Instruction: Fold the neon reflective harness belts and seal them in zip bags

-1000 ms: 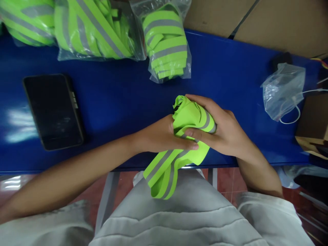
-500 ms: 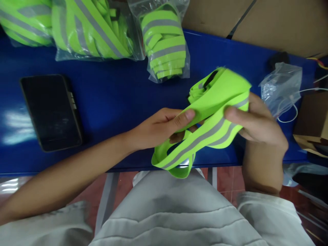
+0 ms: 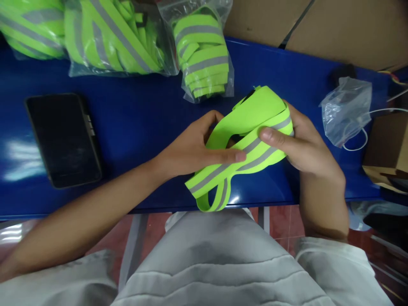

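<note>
A neon yellow-green reflective strap (image 3: 255, 112) with grey stripes is folded in layers between my hands, above the near part of the blue table. My right hand (image 3: 301, 138) grips the folded bundle at its right end, thumb on top and fingers behind. From the left, my left hand (image 3: 204, 146) holds the strap's layers, its thumb lying across a striped length and its other fingers mostly hidden behind. A loop of the strap hangs below, near the table's front edge. A small black part shows at the bundle's top.
Clear bags of similar straps (image 3: 204, 55) lie along the back of the blue table (image 3: 143, 110). A black phone (image 3: 63, 140) lies at left. On the right are a clear plastic bag (image 3: 346, 110), a white cable and an open cardboard box (image 3: 385, 144). Larger cardboard (image 3: 347, 34) stands behind.
My left thumb has moved from the inner layer onto the outer striped length. My right hand and the bundle have shifted slightly left, and the hanging loop is smaller.
</note>
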The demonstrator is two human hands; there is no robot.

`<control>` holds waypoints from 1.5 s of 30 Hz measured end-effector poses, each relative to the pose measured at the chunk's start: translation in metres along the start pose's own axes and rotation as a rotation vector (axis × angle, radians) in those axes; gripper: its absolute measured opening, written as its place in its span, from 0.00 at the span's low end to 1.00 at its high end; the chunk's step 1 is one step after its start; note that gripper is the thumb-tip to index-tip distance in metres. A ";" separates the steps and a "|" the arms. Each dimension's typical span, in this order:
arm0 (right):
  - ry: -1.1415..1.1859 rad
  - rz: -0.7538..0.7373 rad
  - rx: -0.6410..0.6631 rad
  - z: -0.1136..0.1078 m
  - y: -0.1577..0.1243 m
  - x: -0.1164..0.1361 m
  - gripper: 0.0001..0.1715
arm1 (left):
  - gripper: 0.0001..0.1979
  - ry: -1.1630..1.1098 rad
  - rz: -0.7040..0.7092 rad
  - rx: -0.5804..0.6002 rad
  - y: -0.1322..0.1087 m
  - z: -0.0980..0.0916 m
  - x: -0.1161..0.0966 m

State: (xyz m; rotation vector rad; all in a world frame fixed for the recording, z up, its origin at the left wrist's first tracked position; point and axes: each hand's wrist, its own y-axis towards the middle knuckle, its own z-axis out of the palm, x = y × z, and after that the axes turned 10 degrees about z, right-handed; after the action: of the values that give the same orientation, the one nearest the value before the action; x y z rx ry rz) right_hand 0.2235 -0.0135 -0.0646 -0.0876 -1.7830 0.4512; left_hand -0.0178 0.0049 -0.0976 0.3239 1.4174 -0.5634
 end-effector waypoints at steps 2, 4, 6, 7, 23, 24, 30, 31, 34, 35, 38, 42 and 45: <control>0.060 0.012 0.048 0.000 -0.001 -0.002 0.20 | 0.31 0.037 -0.003 0.094 0.000 0.000 -0.001; 0.100 0.025 0.080 -0.001 -0.002 -0.003 0.18 | 0.23 0.069 -0.022 0.187 -0.001 -0.001 -0.002; 0.135 0.037 0.121 -0.002 -0.002 -0.004 0.19 | 0.18 0.089 -0.054 0.267 -0.002 -0.002 -0.001; 0.157 0.047 0.152 -0.002 -0.002 -0.004 0.20 | 0.17 0.096 -0.065 0.299 -0.003 -0.002 0.001; 0.375 0.031 0.073 0.012 -0.001 0.002 0.22 | 0.14 0.011 -0.015 0.364 -0.002 -0.001 0.000; 0.379 0.066 0.124 0.009 0.000 0.002 0.22 | 0.13 0.036 -0.033 0.374 -0.002 -0.001 -0.001; 0.444 0.222 0.327 -0.002 0.004 -0.002 0.24 | 0.14 0.182 0.012 0.365 -0.004 -0.007 -0.006; 0.447 0.230 0.326 -0.002 0.004 -0.002 0.24 | 0.14 0.204 0.040 0.361 -0.004 -0.008 -0.007; 0.475 0.237 0.321 -0.002 0.004 -0.003 0.22 | 0.13 0.288 0.092 0.399 -0.002 -0.009 -0.007; 0.493 0.242 0.323 -0.001 0.004 -0.003 0.20 | 0.14 0.308 0.102 0.421 -0.002 -0.010 -0.007; 0.531 0.272 0.329 0.002 0.005 -0.004 0.20 | 0.13 0.287 0.127 0.474 -0.001 -0.010 -0.005; 0.467 0.237 0.247 0.007 0.011 -0.009 0.26 | 0.14 0.309 0.188 0.450 -0.003 -0.008 0.000; 0.332 0.168 0.202 0.005 0.014 -0.015 0.34 | 0.15 0.330 0.197 0.412 -0.002 -0.007 0.001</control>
State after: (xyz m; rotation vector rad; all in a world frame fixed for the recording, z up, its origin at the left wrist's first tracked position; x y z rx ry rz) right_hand 0.2199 -0.0059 -0.0843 -0.1619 -1.4025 0.6935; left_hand -0.0253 0.0066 -0.0997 0.9100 1.5550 -0.6580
